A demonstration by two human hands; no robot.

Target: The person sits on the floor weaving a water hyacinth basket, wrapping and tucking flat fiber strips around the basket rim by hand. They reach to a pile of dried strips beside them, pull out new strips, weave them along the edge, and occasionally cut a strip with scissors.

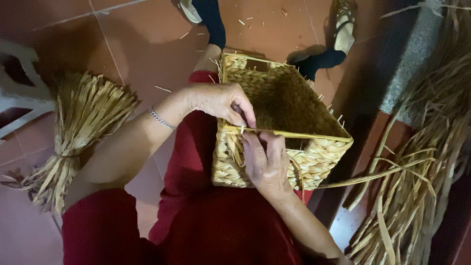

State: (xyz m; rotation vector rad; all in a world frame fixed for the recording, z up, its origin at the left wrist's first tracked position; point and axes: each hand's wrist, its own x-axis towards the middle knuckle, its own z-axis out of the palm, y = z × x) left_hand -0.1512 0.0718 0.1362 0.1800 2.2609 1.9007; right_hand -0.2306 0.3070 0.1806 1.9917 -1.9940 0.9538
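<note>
Pinching a stiff rim strand, seemingly, on square woven basket (274, 98).

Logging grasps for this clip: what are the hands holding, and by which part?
Both hold the woven basket at its near top rim: the left hand pinches the rim from above, and the right hand lies on the near wall just below.

Tied bundle of dried straw (73, 132) lies on red tiled floor (137, 44), left side. White plastic chair (19, 93) at left edge, partly cut off. Loose pile of dried reeds (417, 181) at right. Grey stone slab (414, 59) top right. Pale sandal (344, 27) near top. Straw scraps (245, 20) scattered on tiles.
</note>
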